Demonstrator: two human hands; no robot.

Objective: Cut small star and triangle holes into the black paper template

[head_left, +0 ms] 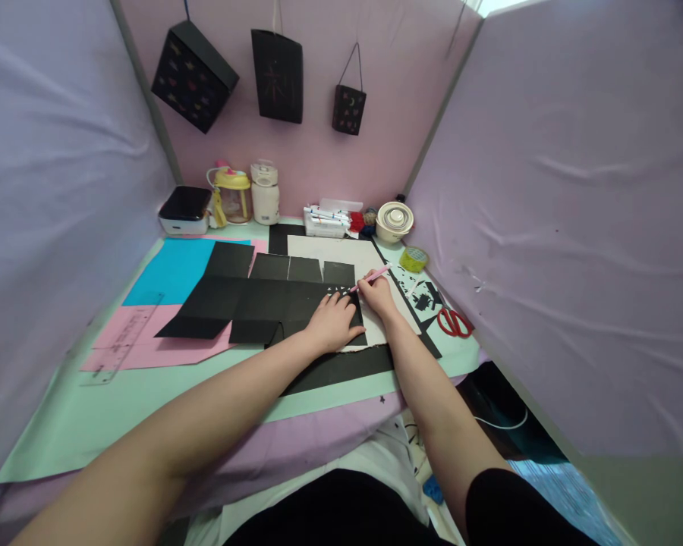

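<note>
A black cardstock sheet [262, 307] with folded panels and flaps lies across the table, small cut-out shapes [338, 291] showing white near its right end. My left hand [335, 322] rests flat on that end, fingers spread, just below the cut-outs. In my right hand [376, 294] is a slim pink pen-shaped craft knife [379, 274], gripped like a pencil and slanting down to the left. Its tip is at the card's right edge, by the cut-outs, too small to make out. Beneath the card is a white board [319, 246].
Black paper scraps [424, 297], red-handled scissors [454, 322] and green tape [413, 258] sit at the right. A clear ruler [126, 341] lies on pink paper [165, 353] at the left. Along the back stand a white bottle [265, 196] and a marker box [325, 221]. Black lanterns [278, 76] hang above.
</note>
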